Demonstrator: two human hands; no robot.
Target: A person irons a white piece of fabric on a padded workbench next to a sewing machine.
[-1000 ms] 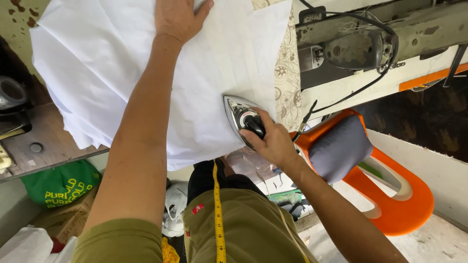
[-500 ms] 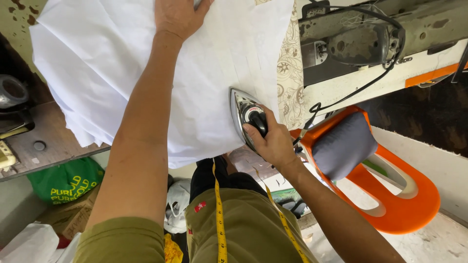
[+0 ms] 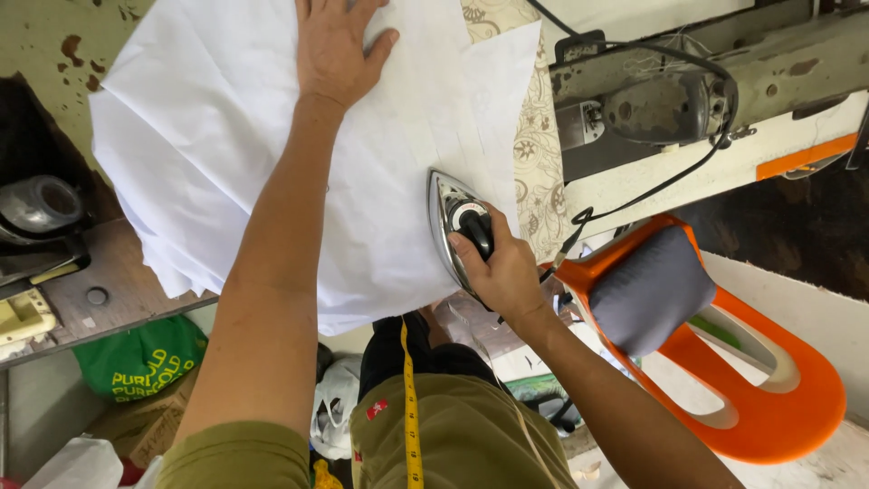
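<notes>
Mid-pressing: the left hand (image 3: 337,50) lies spread flat on the white fabric (image 3: 272,154), the right hand (image 3: 500,272) clenches the electric iron (image 3: 453,226) beside it, likely needing another smooth stroke ahead.

You wear an olive-green short-sleeved shirt (image 3: 453,435) with a small red patch (image 3: 377,409); a yellow measuring tape (image 3: 412,407) hangs down your chest, and both forearms are bare.

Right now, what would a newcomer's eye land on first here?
The big white cloth spread at top centre, with the left hand flat on it. At its right edge the right hand grips an iron. A bright orange chair sits at lower right.
</notes>
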